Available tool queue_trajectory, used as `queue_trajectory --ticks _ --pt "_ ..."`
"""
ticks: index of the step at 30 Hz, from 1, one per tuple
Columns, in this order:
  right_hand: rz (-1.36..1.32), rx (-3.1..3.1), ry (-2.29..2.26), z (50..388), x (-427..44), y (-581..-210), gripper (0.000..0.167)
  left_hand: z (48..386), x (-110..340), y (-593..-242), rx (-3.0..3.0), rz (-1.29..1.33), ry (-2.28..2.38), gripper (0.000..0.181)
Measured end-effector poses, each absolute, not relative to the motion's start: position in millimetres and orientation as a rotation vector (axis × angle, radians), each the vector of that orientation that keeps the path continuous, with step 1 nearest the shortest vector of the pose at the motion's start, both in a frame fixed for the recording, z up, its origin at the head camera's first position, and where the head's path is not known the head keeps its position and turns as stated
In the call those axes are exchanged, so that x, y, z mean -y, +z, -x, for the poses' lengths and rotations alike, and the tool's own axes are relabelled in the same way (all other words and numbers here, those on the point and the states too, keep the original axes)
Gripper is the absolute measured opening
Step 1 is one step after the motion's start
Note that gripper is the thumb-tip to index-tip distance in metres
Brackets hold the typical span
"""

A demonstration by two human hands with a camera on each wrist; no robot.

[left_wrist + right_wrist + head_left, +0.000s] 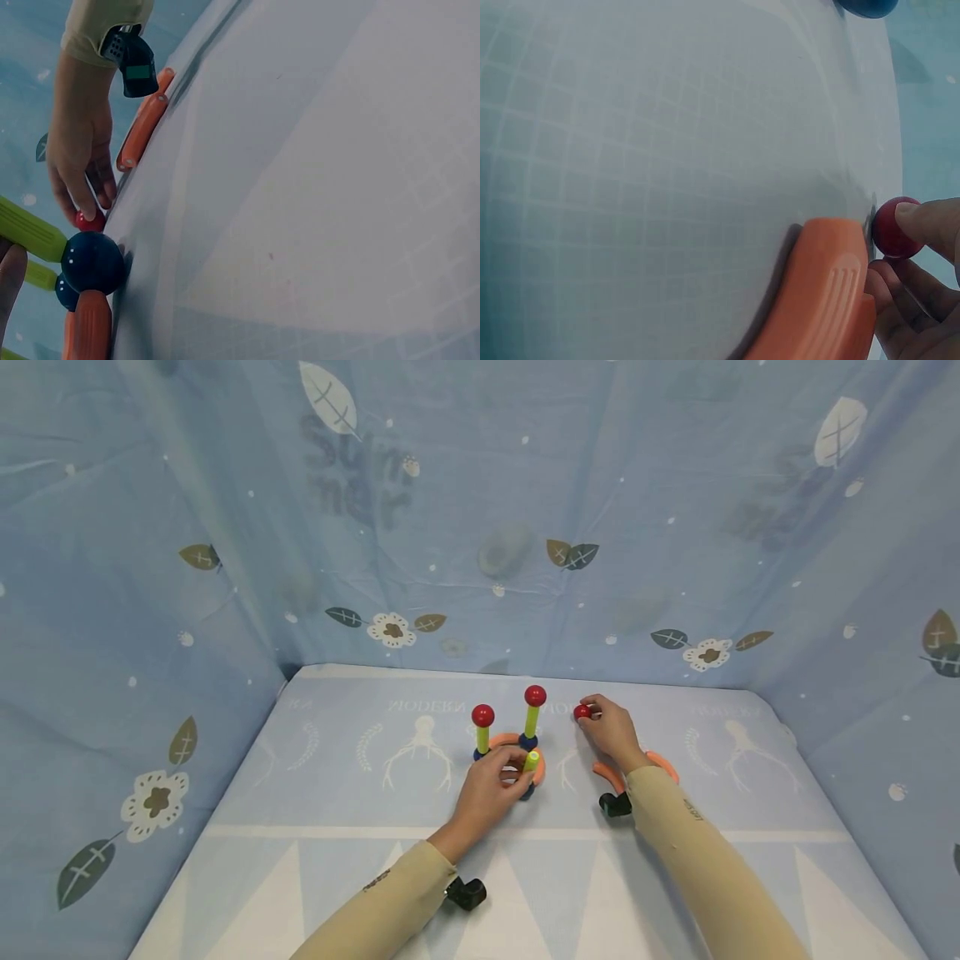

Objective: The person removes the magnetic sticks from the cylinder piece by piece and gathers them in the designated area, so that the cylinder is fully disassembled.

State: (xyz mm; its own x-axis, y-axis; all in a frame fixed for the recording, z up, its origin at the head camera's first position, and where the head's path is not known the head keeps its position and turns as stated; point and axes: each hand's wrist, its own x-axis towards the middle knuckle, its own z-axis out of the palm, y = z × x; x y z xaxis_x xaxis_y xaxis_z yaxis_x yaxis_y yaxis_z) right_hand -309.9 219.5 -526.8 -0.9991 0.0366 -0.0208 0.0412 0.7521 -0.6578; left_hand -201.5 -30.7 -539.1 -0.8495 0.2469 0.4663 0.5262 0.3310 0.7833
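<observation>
The left hand (489, 791) has its grip pinched round a yellow-green rod (531, 763), and the right hand (611, 731) grips a red ball (582, 713) between thumb and fingers, near the desk's (337, 877) far edge. The left wrist view shows what the head view mostly hides: the held rod's lower end meets a dark blue ball (93, 262) joined to an orange ring (504, 739). The rod's long axis runs roughly upright, its bare end pointing up. Behind it, two similar rods stand upright, capped by red balls (483, 716). Loose orange curved pieces (609, 776) lie under the right forearm; the right wrist view reveals ridges on one. The desk's cloth reads "MODERN", upside down; the right sleeve's (705, 852) small lettering is illegible.
</observation>
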Motion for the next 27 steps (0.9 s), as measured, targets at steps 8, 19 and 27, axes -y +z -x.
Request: queue_trajectory --ticks 8,19,27 --pt "-0.06 -2.927 -1.109 310.7 -219.9 -530.2 0.044 201.8 31.1 -539.8 2.339 0.701 -1.528 0.02" --pt "-0.086 -2.916 -1.12 308.4 -219.2 -528.5 0.048 202.2 31.5 -538.7 2.332 0.705 -1.524 0.02" --pt "-0.051 -2.934 -1.108 305.5 -221.0 -527.1 0.05 202.5 32.0 -541.3 2.344 0.688 -1.523 0.025"
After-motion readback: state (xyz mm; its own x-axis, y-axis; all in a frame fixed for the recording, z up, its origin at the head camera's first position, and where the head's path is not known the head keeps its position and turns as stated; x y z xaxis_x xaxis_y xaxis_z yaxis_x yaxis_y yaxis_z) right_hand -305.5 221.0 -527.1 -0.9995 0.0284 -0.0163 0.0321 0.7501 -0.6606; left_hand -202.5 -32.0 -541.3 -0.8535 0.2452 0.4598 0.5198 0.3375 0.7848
